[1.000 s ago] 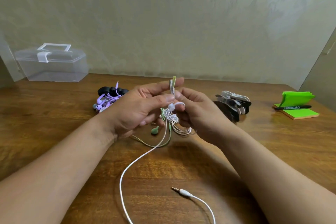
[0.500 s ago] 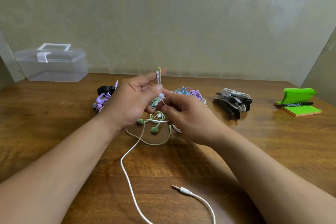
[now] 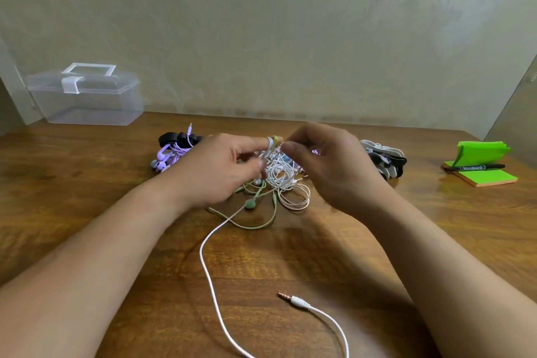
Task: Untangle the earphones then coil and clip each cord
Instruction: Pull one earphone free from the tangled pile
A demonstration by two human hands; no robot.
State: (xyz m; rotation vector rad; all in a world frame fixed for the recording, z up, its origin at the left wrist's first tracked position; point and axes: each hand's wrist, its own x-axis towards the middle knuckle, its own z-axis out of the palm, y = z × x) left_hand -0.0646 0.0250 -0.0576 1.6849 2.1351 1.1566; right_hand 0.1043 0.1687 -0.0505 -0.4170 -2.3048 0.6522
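Pinching one earphone tangle (image 3: 280,176), left hand (image 3: 215,173) and right hand (image 3: 329,167) each hold a closed grip on it.

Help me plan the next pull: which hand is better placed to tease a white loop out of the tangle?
Probably the right hand: its fingertips sit beside the tangle, which the left hand grips and steadies.

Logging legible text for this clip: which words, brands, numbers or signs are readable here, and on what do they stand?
Black marker: pale print along its barrel, too blurred to read.
Clear plastic box, green sticky notes, earphones: no text visible.
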